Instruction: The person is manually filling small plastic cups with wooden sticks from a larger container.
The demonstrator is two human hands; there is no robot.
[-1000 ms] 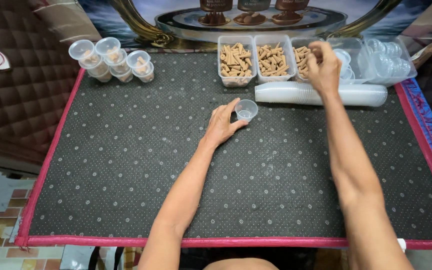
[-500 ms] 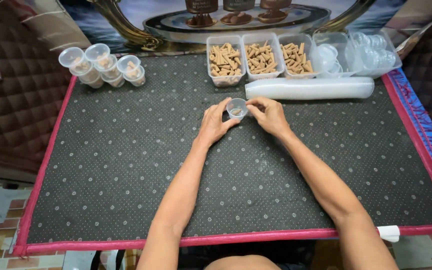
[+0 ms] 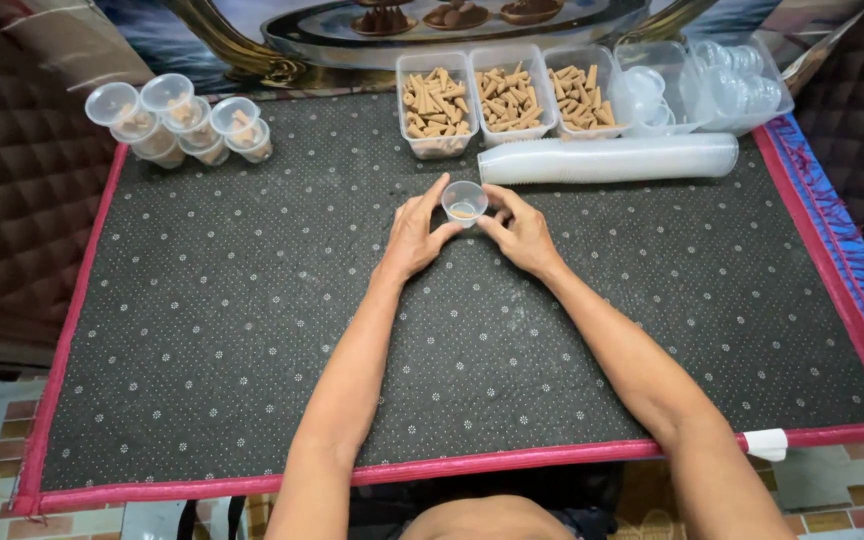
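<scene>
— Two hands on it? Where is your small clear cup?

— Mid-mat, just near of the long sleeve of stacked cups. Your left hand and right hand pinch its sides, fingers closed on it.

— How does it handle?

— Light, thin, probably easily crushed. Grip low on the wall, gently.

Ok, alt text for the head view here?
Both hands, left hand and right hand, hold a small clear cup on a dotted dark mat. Behind it lie a sleeve of stacked cups and tubs of tan cones.
</scene>
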